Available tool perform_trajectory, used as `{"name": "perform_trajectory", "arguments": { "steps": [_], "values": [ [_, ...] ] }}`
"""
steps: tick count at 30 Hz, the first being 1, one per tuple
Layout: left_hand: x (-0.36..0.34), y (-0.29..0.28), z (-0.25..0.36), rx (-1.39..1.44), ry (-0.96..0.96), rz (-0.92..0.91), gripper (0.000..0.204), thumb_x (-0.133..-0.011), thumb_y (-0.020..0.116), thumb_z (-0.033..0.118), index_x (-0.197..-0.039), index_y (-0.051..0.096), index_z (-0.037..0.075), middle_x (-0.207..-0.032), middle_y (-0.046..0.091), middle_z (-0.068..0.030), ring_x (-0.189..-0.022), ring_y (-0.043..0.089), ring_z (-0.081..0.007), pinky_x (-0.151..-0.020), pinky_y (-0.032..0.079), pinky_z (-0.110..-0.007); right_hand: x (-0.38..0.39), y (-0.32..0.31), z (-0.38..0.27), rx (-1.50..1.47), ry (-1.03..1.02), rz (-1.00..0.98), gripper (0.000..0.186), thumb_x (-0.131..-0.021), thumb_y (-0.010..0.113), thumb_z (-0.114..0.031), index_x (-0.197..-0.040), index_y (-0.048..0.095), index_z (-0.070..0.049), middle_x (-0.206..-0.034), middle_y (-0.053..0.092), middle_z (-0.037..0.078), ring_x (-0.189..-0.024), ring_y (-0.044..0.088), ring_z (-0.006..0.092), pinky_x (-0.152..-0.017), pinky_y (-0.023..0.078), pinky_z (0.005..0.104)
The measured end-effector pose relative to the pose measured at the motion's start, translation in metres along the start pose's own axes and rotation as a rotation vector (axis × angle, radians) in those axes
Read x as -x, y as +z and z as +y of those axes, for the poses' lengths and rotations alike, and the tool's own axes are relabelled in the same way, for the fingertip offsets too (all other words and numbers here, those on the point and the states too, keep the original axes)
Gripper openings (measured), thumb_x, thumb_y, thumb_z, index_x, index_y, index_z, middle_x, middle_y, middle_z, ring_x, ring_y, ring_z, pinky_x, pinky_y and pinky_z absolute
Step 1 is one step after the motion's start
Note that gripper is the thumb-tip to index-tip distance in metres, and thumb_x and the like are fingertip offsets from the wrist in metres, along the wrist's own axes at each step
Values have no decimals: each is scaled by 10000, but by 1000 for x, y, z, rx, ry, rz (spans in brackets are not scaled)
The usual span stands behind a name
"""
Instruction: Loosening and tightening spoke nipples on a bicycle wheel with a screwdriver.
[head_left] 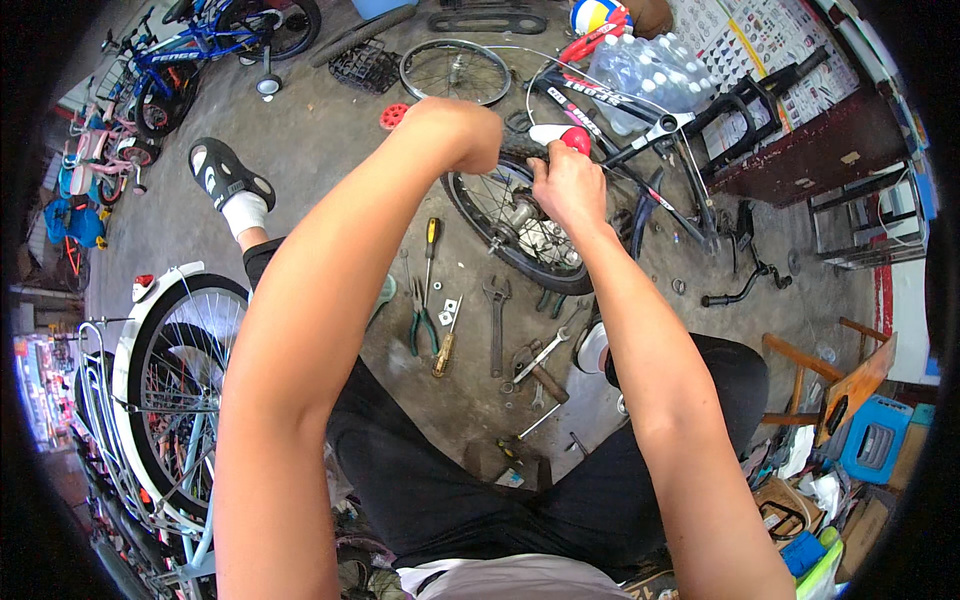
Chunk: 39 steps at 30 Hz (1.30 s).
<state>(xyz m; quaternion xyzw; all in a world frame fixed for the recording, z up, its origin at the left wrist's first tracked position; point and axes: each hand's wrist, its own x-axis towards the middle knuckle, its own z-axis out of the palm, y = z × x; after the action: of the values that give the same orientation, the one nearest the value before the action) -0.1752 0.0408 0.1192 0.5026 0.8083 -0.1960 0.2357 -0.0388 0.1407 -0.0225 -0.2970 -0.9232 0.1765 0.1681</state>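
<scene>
A small bicycle wheel with a black tire, spokes and a hub is tilted up in front of me. My right hand is closed at the tire's upper right edge, thumb and fingers pressed on the rubber. At its upper left edge is my left hand, wrist bent; its fingers are hidden behind the back of the hand. Just beyond my right hand lies a red and white object, its kind unclear. Between my legs lie pliers, screwdrivers, an adjustable wrench and a hammer.
A bare wheel rim lies on the floor ahead. To the right sit a bicycle frame and bundled clear bottles. A white-fendered bicycle stands close on my left. At right are a wooden stool and a blue case.
</scene>
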Motion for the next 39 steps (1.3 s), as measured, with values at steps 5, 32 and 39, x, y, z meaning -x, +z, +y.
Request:
{"name": "perform_trajectory", "arguments": {
  "steps": [5, 32, 39],
  "values": [
    [-2, 38, -14, 131, -84, 96, 312, -903, 594, 233, -1142, 787, 174, -1121, 759, -155, -1059, 723, -355, -904, 567, -461, 1, -3, -1, -33, 18, -25, 327, -937, 698, -303, -966, 669, 22, -943, 733, 265, -876, 728, 455, -815, 572, 542],
    [-4, 3, -13, 68, 0, -26, 281, -819, 577, 118, -980, 792, 35, -962, 777, -184, -892, 762, -331, -758, 583, -455, -8, -4, -4, 20, 26, -73, 359, -932, 705, -360, -963, 677, -4, -951, 727, 259, -911, 706, 474, -832, 544, 565],
    [-9, 20, 0, 67, -14, 93, 313, -807, 578, 105, -1036, 786, 51, -1038, 770, -205, -958, 757, -352, -805, 588, -449, -8, -7, -2, 7, 24, -54, 338, -928, 706, -324, -964, 687, 12, -937, 740, 254, -910, 727, 444, -834, 566, 542]
  ]
}}
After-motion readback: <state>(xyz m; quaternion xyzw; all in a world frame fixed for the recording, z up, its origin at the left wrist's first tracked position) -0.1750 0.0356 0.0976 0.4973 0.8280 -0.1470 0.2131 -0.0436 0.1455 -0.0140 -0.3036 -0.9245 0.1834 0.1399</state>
